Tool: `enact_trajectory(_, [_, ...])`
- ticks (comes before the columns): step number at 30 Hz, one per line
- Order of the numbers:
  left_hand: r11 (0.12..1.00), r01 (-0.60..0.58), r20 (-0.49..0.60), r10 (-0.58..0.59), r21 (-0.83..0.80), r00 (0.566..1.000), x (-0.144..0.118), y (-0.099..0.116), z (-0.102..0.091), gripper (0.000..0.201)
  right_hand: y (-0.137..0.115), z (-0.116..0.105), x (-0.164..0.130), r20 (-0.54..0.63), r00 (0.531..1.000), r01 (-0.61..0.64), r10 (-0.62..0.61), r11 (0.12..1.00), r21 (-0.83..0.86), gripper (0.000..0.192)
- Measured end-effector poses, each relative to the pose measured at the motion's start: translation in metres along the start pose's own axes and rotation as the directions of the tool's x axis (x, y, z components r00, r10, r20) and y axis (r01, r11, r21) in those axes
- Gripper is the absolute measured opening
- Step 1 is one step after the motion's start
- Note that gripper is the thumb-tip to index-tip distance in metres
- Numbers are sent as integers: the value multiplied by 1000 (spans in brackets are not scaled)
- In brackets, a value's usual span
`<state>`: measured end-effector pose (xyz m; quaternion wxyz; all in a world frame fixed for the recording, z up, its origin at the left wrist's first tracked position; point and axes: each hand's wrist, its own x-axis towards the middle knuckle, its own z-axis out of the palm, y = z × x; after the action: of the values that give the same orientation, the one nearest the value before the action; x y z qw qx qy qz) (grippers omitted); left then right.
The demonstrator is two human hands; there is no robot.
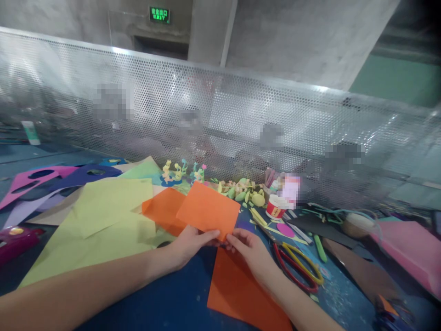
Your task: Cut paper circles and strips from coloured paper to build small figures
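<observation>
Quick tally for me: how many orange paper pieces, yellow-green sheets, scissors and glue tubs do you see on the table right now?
Orange paper pieces: 3 (one held by both hands, one behind it, one under the right wrist)
Yellow-green sheets: 2 ()
Scissors: 1, red and yellow handles
Glue tubs: 1, white with red label
Total: 7

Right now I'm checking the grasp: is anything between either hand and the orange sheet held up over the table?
Nothing visible. The left hand and right hand both pinch the orange sheet directly at its near corner. The scissors lie to the right, clear of the grip.
</observation>
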<state>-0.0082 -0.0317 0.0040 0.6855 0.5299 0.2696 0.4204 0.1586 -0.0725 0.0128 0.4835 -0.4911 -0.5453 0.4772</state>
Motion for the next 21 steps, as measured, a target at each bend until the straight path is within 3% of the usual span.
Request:
enact_trajectory(9, [1000, -6, -3, 6, 27, 1000, 0, 1, 0, 29, 2, -1, 1, -15, 1000, -19, 20, 999, 25, 32])
enact_trajectory(21, [960, -43, 84, 20, 276, 996, -3, 4, 0, 39, 1, 5, -4, -18, 999, -26, 27, 998, 54, 37])
